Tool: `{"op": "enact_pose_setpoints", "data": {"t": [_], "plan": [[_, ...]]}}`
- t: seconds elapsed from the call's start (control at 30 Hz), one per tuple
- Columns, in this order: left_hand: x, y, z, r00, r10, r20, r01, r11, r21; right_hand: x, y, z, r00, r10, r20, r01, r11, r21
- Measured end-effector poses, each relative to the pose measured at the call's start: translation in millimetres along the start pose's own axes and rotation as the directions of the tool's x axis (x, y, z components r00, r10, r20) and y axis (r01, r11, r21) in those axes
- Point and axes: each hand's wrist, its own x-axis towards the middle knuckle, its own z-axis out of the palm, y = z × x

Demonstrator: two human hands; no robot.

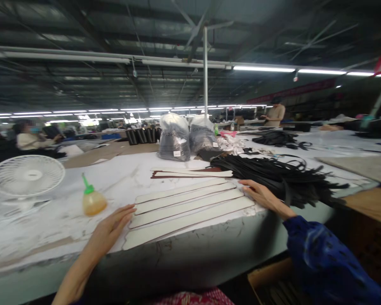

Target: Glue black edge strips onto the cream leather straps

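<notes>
Several long cream strips (190, 221) with dark edges lie side by side on the white-covered table, close to its front edge. At their left ends is my left hand (112, 226), its fingers stretched out and touching the strip ends. My right hand (262, 195) rests at the opposite ends, fingers extended against the strips and not wrapped round anything. Just behind them lies a small pile of cream and reddish-brown strips (190, 173). A squeeze bottle (94, 203) with a green nozzle and amber liquid stands left of the strips, beyond my left hand.
A white fan (28, 174) stands at the left. Black straps (273, 176) are heaped behind my right hand. Two filled plastic bags (174, 137) stand near a metal pole (205, 72). Co-workers are at the far left and the far right (275, 113). A box (269, 275) sits below the table edge.
</notes>
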Motion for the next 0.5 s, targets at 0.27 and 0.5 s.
{"op": "enact_pose_setpoints", "data": {"t": [0.27,0.5], "plan": [[49.8,-13.0,-45.4,0.634,-0.532,-0.561,0.634,0.773,-0.017,5.1,25.6,-3.4,0.989,0.078,-0.124,-0.08,0.997,-0.012],[74.5,-36.5,-44.3,0.597,-0.664,-0.45,0.683,0.715,-0.148,4.3,25.8,1.7,0.992,0.067,-0.11,-0.069,0.998,-0.012]]}}
